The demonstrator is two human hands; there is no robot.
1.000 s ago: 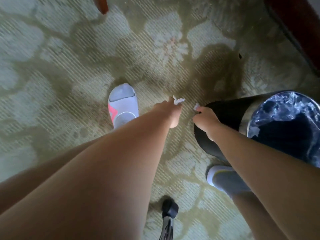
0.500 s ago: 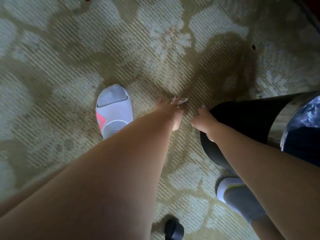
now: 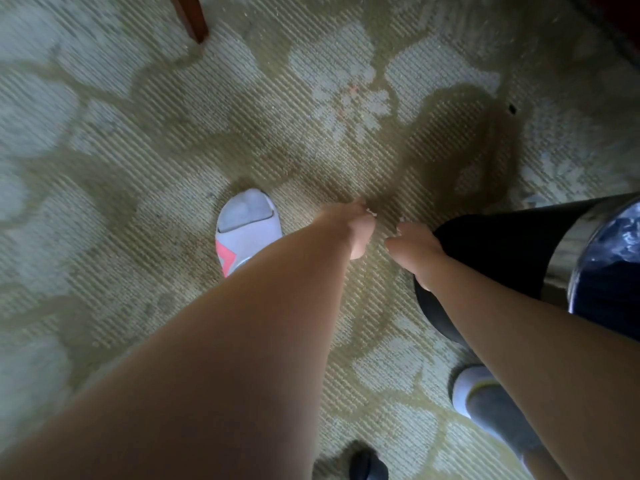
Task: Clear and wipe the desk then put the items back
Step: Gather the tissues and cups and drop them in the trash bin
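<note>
Left hand (image 3: 349,230) pinches a small white scrap (image 3: 371,212) low over the carpet (image 3: 173,150).
The right hand (image 3: 414,245) is just beside it with curled fingers; whether it holds anything I cannot tell. The black bin (image 3: 502,247) stands to the right, nearer the right hand, with its lined mouth further right. A slipper (image 3: 247,230) is at the left.

One wide-angle view, worn at head height, faces steeply down at the carpeted floor (image 3: 145,140). Both forearms enter from the bottom edge, close to the lens. The left hand (image 3: 349,225) and right hand (image 3: 415,249) lie near frame centre, farther off. The picture is slightly blurred.
</note>
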